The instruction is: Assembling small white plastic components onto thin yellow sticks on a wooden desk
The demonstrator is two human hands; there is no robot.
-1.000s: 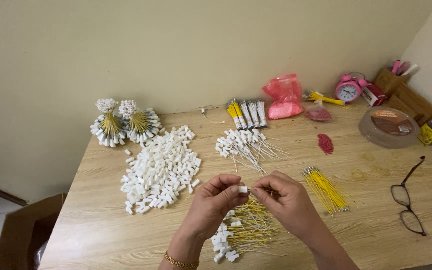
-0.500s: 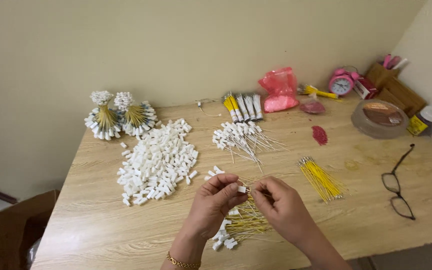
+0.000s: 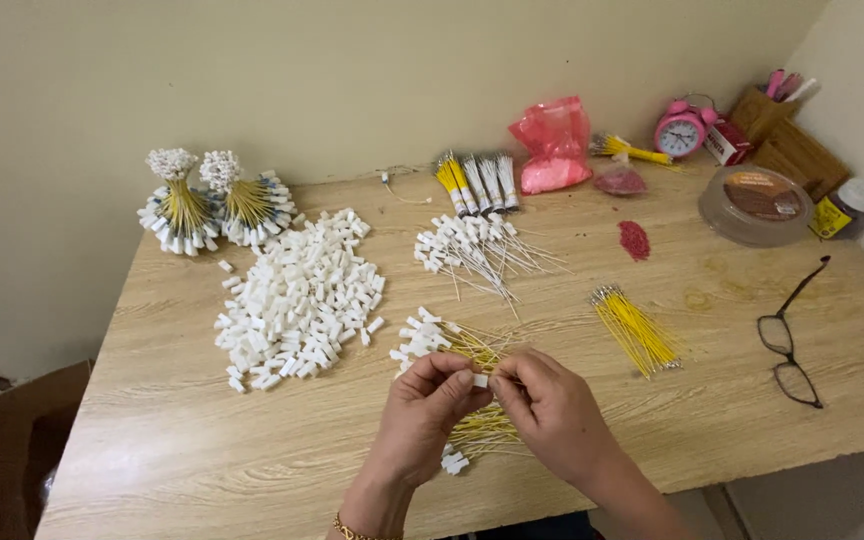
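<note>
Two hands fit a small white connector onto a yellow wire above a wooden table.

The left hand (image 3: 430,400) pinches the white connector (image 3: 479,380) narrowly; the right hand (image 3: 544,405) pinches the yellow wire (image 3: 501,377) at it, over a heap of finished wires (image 3: 452,345). Two tied bundles (image 3: 214,200) and a white-wired batch (image 3: 477,245) look done. Much seems left: a large pile of loose connectors (image 3: 297,300) and a bunch of bare yellow wires (image 3: 637,330) lie on the table (image 3: 192,440).
</note>
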